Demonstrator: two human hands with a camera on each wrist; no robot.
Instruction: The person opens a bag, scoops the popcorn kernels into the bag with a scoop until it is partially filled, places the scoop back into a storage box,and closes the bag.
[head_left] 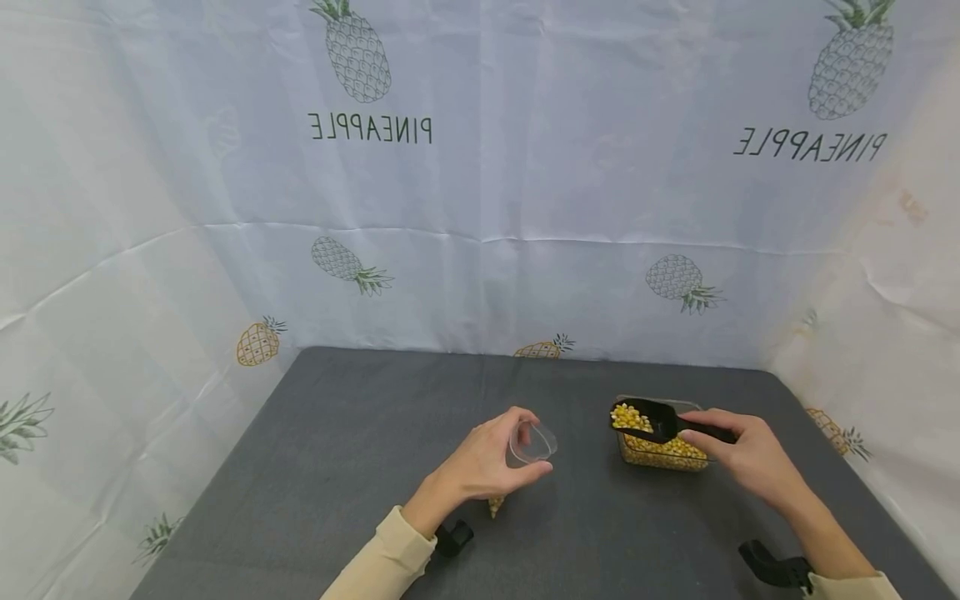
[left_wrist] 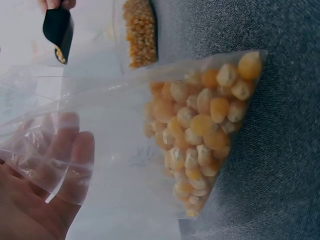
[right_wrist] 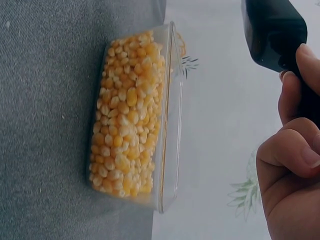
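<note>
because its lower end is weighted with corn (left_wrist: pixel 200 130), the clear bag (left_wrist: pixel 125 132) hangs down from the left hand (head_left: pixel 487 454), whose thumb and fingers curve around the bag's rounded mouth, seemingly to keep it spread. the bag is near the middle of the grey table (head_left: pixel 360 433); whether its bottom touches the surface cannot be told. the right hand (head_left: pixel 742 454) grips a black scoop (head_left: pixel 662 421), thumb and fingers closed on the handle, and holds it raised above the clear box (right_wrist: pixel 166 120). the scoop carries a small heap of kernels (head_left: pixel 628 417) toward its front edge, and the near-level hold probably stops them spilling. well filled with kernels too, the box stands to the right of the bag, perhaps so the right hand reaches it without crossing the left.
</note>
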